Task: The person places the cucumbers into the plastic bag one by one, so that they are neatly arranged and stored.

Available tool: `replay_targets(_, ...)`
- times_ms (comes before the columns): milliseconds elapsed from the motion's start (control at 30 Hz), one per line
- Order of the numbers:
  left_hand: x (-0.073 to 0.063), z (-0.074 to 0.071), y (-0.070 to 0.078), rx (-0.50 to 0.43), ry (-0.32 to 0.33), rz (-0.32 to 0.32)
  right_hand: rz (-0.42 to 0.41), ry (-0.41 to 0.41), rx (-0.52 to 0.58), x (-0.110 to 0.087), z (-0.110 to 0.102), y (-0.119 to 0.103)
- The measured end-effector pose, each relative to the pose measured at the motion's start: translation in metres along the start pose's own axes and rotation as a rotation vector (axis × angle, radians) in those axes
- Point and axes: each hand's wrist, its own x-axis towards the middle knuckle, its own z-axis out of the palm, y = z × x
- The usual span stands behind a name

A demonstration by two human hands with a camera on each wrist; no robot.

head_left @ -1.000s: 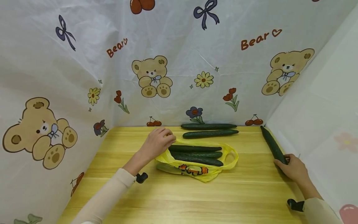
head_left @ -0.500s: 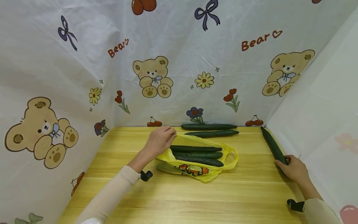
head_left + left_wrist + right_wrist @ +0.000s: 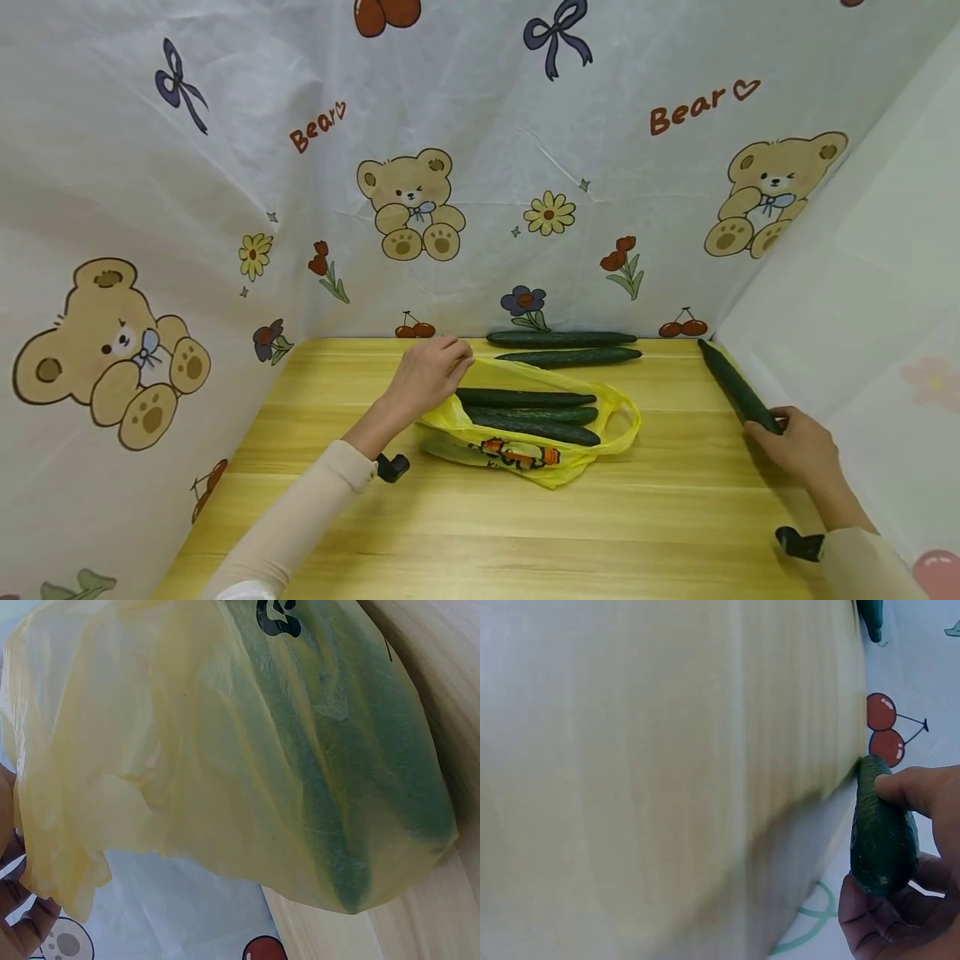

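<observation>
My left hand pinches the upper left edge of a yellow plastic bag and holds it raised. Several dark green cucumbers lie in the bag, the front one showing through its mouth. In the left wrist view, cucumber shapes show through the thin bag, while the fingertips hold its edge at the left. At the far right, my right hand grips another cucumber by its near end. The right wrist view shows thumb and fingers around that cucumber, its near end apart from the table.
Two more cucumbers, one far back and one in front of it, lie along the back of the wooden table. A white bear-printed sheet rises behind and at the left. A white wall sheet stands close by the right hand.
My left hand has moved slightly up, stretching the bag's back edge higher. The right hand has shifted slightly right and up with the near end of its cucumber.
</observation>
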Motion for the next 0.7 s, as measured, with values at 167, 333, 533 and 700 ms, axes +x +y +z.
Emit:
replay_targets(167,0.0,0.0,0.0,-0.005,0.001,-0.003,-0.005,0.033,0.011,-0.002,-0.01,-0.004)
replay_targets(333,-0.001,-0.002,-0.002,-0.01,-0.011,-0.004,-0.028,0.085,-0.016,0.0,-0.018,-0.012)
replay_targets(533,-0.002,-0.002,-0.005,-0.015,-0.026,-0.013,-0.072,0.169,0.004,0.008,-0.033,-0.02)
replay_targets(700,-0.003,-0.002,-0.007,-0.044,-0.044,-0.033,-0.066,0.195,0.034,0.011,-0.043,-0.027)
